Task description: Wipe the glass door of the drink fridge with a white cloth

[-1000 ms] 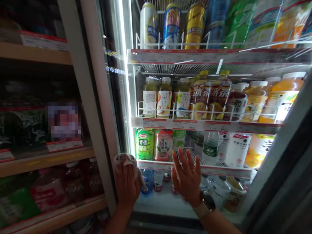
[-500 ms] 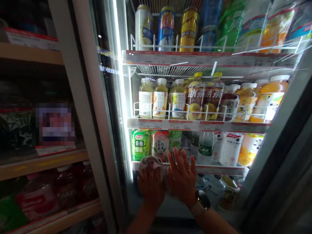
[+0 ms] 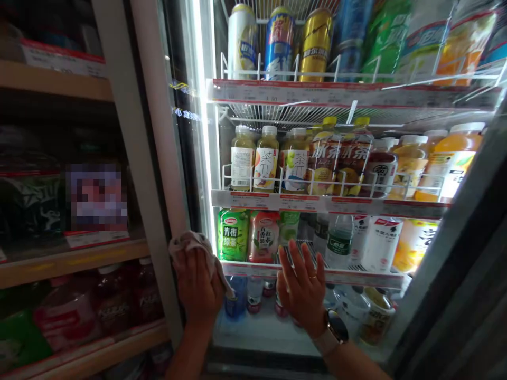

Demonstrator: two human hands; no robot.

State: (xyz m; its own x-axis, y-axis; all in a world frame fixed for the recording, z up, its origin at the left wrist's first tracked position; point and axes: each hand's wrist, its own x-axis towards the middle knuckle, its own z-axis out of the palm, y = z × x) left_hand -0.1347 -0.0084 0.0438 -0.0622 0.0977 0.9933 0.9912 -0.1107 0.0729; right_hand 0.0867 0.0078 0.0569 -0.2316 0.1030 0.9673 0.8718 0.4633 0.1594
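My left hand (image 3: pixel 201 290) presses a greyish-pink cloth (image 3: pixel 190 243) against the left side of the drinks cooler's glass door, by the grey door frame (image 3: pixel 156 158). Its fingers lie over the cloth, whose loose corner hangs to the right. Flat against the glass, with fingers apart and nothing in it, is my right hand (image 3: pixel 299 290); a watch (image 3: pixel 336 326) sits on that wrist. Behind the glass, a green tea carton (image 3: pixel 233 235) and a red tea carton (image 3: pixel 263 237) stand between the two hands, slightly above them.
Inside the cooler, wire racks hold cans (image 3: pixel 279 45), tea bottles (image 3: pixel 266 161) and a clear water bottle (image 3: pixel 339 240). A bright light strip (image 3: pixel 203 121) runs down the left inner edge. At left, wooden shelves (image 3: pixel 79 261) carry packets and bottles.
My left hand has moved left with the cloth, from below the tea cartons to the door's left edge. My right hand stays spread at nearly the same spot. The view has shifted slightly.
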